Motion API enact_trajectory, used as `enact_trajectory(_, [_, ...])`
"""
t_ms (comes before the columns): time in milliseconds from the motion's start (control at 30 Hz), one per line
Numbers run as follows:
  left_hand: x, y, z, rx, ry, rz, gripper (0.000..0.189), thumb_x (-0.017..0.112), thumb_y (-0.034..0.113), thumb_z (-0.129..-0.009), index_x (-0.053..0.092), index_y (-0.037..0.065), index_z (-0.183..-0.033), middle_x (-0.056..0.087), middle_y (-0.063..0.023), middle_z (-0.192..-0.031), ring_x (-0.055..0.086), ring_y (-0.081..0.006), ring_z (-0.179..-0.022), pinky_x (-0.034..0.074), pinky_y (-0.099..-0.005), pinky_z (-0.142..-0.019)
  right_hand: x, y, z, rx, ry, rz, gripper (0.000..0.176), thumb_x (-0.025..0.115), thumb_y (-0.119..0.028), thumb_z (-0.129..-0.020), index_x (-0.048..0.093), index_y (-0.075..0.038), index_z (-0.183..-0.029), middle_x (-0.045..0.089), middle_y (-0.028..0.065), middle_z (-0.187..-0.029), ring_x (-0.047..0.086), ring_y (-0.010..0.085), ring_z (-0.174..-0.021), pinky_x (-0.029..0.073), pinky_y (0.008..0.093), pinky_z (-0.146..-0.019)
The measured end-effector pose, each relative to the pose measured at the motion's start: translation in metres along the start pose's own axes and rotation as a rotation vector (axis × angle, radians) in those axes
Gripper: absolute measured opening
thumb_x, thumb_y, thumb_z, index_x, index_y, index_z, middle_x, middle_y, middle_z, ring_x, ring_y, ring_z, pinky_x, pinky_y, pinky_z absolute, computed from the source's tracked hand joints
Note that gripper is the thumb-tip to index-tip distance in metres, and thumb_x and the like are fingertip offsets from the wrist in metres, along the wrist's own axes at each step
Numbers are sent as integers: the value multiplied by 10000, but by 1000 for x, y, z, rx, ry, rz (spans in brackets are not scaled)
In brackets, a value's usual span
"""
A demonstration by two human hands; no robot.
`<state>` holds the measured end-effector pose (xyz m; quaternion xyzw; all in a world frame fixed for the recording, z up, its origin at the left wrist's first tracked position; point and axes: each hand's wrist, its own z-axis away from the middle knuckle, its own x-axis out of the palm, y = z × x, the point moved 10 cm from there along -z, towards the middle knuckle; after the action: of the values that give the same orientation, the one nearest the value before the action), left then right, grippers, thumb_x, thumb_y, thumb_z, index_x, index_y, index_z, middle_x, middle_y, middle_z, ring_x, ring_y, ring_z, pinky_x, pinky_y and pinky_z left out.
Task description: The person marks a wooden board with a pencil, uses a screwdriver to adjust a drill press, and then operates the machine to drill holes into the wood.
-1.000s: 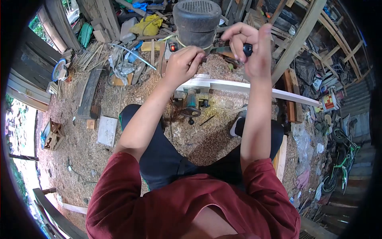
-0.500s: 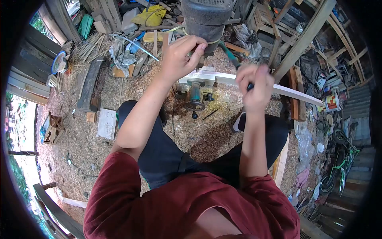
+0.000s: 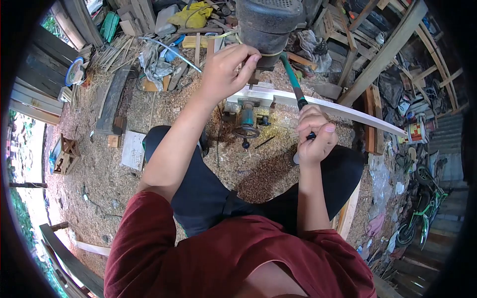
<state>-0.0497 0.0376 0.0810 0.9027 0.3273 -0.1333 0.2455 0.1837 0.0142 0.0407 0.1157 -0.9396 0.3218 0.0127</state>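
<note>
A long pale wood piece (image 3: 348,113) extends right from a vise (image 3: 247,116) with a round handwheel. My right hand (image 3: 315,131) is wrapped round the dark handle of a tool with a green shaft (image 3: 291,74), whose far end passes beside a large black machine housing (image 3: 268,30). My left hand (image 3: 231,69) is raised at the housing's left side with its fingers curled in. A thin yellow band (image 3: 271,53) runs round the housing by its fingertips; whether they pinch something is hidden.
Wood shavings cover the ground. A timber post (image 3: 385,54) slants at the right, near a tin can (image 3: 416,131). A small green bicycle (image 3: 426,211) stands farther right. Dark curved timber (image 3: 112,104) and a small wooden crate (image 3: 65,156) lie to the left.
My right hand has shifted slightly down, and the green shaft now shows more fully. The housing and vise appear slightly farther right in view. My left hand has barely moved.
</note>
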Motion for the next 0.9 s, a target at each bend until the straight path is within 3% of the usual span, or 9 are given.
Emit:
enact_trajectory(200, [-9,2,2,-1,-2,-1,63,660,50,-971,698,2,-963,695,-97,-789,693,-211,-720,517,-325,-645,0,7,-6,34,-7,-58,659,298,-387,-1144,643,-15,-723,437,17,-442,428,165,-519,447,388,-760])
enact_trajectory(300, [-15,-3,5,-39,25,-18,65,659,56,-973,703,7,-968,702,-94,-799,695,-213,-732,521,-326,-666,4,11,-24,83,-56,-101,658,301,-393,-1145,643,-1,-742,478,23,-480,404,132,-500,408,322,-653])
enact_trajectory(367, [-15,-6,7,-41,28,-24,66,661,59,-972,706,12,-970,707,-95,-808,697,-217,-736,522,-327,-689,1,14,-50,226,32,-95,661,312,-418,-1144,642,10,-763,502,24,-527,377,91,-494,313,268,-539])
enact_trajectory(467, [-13,-2,8,-50,14,-32,68,661,64,-973,708,14,-972,711,-95,-812,698,-219,-744,524,-334,-703,12,8,-100,338,31,-37,655,340,-445,-1140,642,14,-784,502,17,-564,372,60,-503,244,248,-487])
enact_trajectory(600, [-10,-2,9,-52,-13,-46,69,658,62,-975,709,16,-973,712,-95,-815,701,-222,-753,524,-338,-701,10,9,-93,272,46,-41,643,359,-456,-1135,631,1,-773,475,2,-559,388,70,-516,242,258,-490])
enact_trajectory(667, [-11,-3,8,-24,-4,-49,69,654,58,-974,709,17,-972,711,-100,-815,704,-229,-751,527,-341,-707,-3,10,-45,160,108,-142,623,349,-428,-1140,614,-7,-764,478,5,-568,412,104,-534,334,277,-555])
enact_trajectory(733, [-14,-4,7,-11,10,-46,68,653,54,-972,709,15,-972,711,-103,-815,706,-232,-751,529,-341,-709,2,-6,13,-109,-15,5,615,329,-395,-1143,598,-15,-741,464,12,-545,429,150,-547,428,347,-673])
enact_trajectory(833, [-19,-3,10,-22,19,-63,69,651,49,-969,706,8,-975,713,-105,-817,710,-235,-752,532,-338,-713,-2,-6,19,-49,26,51,618,318,-374,-1141,610,-13,-733,442,15,-511,438,175,-553,459,411,-763])
enact_trajectory(900, [-23,-5,7,-14,16,-86,70,651,48,-969,705,4,-977,714,-105,-819,713,-234,-753,533,-335,-714,-4,-7,19,-45,38,31,624,321,-379,-1139,618,-9,-733,433,12,-498,439,175,-559,460,406,-755])
